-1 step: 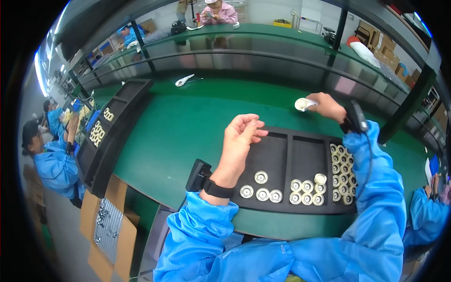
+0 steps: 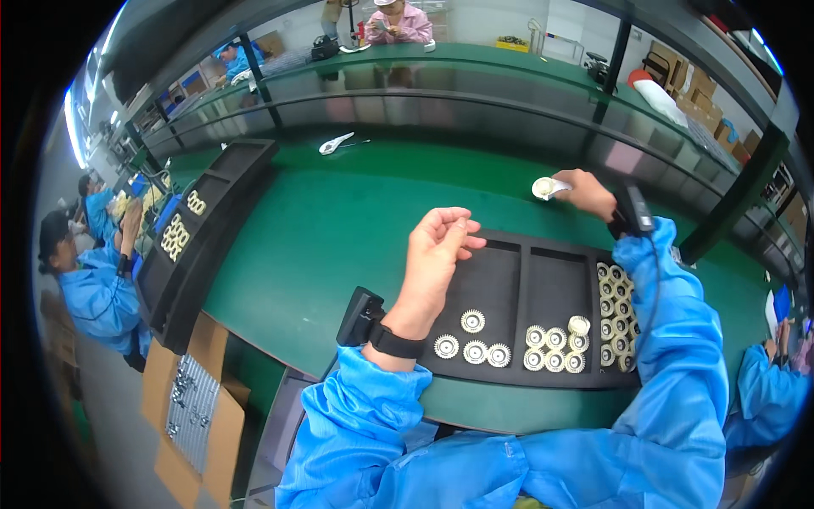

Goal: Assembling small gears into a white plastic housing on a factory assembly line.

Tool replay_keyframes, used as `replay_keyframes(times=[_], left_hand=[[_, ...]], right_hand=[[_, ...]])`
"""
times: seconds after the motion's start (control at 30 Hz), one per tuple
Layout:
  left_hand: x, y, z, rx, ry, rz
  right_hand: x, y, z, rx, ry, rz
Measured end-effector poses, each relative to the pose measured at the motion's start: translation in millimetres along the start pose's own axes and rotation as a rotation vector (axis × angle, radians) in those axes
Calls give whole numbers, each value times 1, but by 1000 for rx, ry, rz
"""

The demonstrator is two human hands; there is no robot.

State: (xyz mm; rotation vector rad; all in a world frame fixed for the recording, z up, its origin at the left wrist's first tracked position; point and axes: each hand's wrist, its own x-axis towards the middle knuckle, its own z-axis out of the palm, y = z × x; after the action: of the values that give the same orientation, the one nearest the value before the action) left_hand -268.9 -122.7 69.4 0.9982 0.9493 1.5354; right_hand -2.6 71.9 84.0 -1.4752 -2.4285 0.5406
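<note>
My right hand point(image 2: 588, 193) is closed on a white piece with a rounded head point(image 2: 543, 187), held above the green table beyond the tray. A round cream part seems to sit in that head. Over the far left edge of the black tray point(image 2: 519, 293), my left hand point(image 2: 437, 254) has its fingers curled and the thumb against the index finger; whatever lies between them, if anything, is too small to make out. Below it in the tray's left compartment lie several cream toothed gears point(image 2: 472, 321). The middle compartment holds several more gears point(image 2: 554, 338), and the right one is packed with cream round parts point(image 2: 606, 308).
Another black tray point(image 2: 208, 229) with cream rings point(image 2: 175, 236) stands at the left, beside a co-worker in blue point(image 2: 97, 293). A white tool point(image 2: 337, 142) rests farther back. An open carton of metal parts point(image 2: 188, 411) is low left. A dark post point(image 2: 738, 187) rises at right.
My right forearm has shifted slightly to the left, its hand still on the white piece. My left hand stays almost where it was. The gears are unmoved.
</note>
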Motion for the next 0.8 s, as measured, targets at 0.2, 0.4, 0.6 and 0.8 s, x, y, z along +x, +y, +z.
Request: replay_keyframes(times=[0.2,0.4,0.6,0.8], left_hand=[[1,-5,-1,100,-34,-18],[-4,8,-14,447,-196,-22],[-48,32,-8,1353,-467,231],[-47,13,4,1563,-559,231]], right_hand=[[48,58,51,-287,145,-58],[-30,-33,6,-160,168,-320],[-192,-110,-5,39,-82,-424],[-225,-107,49,434,59,-347]])
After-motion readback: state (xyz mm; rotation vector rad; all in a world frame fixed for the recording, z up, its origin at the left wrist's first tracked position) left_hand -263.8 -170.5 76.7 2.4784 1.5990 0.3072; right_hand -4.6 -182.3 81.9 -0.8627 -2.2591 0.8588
